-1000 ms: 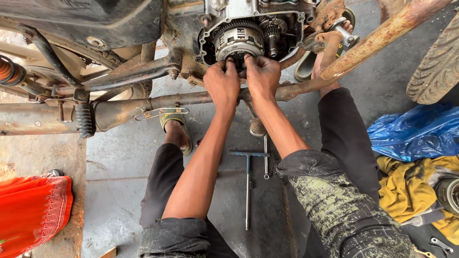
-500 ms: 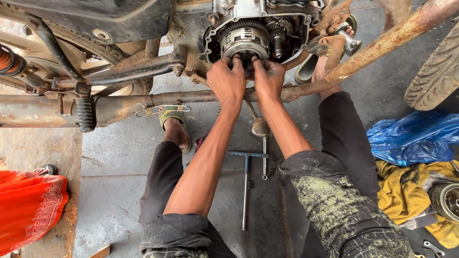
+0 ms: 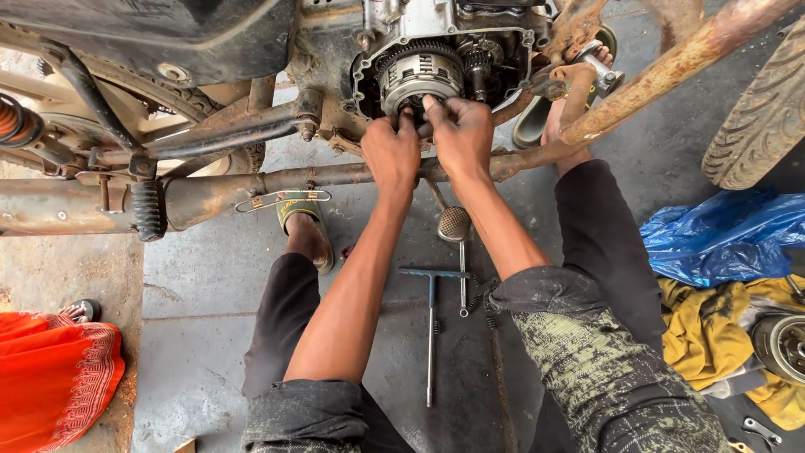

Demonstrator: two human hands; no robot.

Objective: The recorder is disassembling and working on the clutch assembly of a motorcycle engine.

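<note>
The whole view has crept closer to the open engine case over the last second, and both hands have slid a little to the left with it, settling on the lower rim of the clutch assembly (image 3: 419, 77). By my reading the work has narrowed from steadying the part to fingering something at its centre.

The left hand (image 3: 392, 155) is curled, its fingertips pressed against the underside of the round clutch; the right hand (image 3: 459, 134) sits touching it, thumb and forefinger pinched at the hub. Whether they grip a small piece there I cannot tell, the fingers hide it.

The clutch sits inside the open engine case (image 3: 444, 50), a ribbed, dull silver drum ringed with gear teeth, with a smaller toothed gear (image 3: 480, 60) just beside it. The frame tubes (image 3: 671, 67) around it are rough with orange rust; the tyre (image 3: 755, 109) at the upper right is deeply treaded rubber.

On the grey concrete floor (image 3: 193, 319), between the person's legs, lies a slim T-handle wrench (image 3: 431, 319) with a blue-grey crossbar, and a thin steel tool (image 3: 462, 281) beside it. Toward the floor's right edge lie a crumpled blue plastic bag (image 3: 721, 239) and a soft yellow cloth (image 3: 713, 327); at the left edge, red-orange patterned fabric (image 3: 54, 377).
</note>
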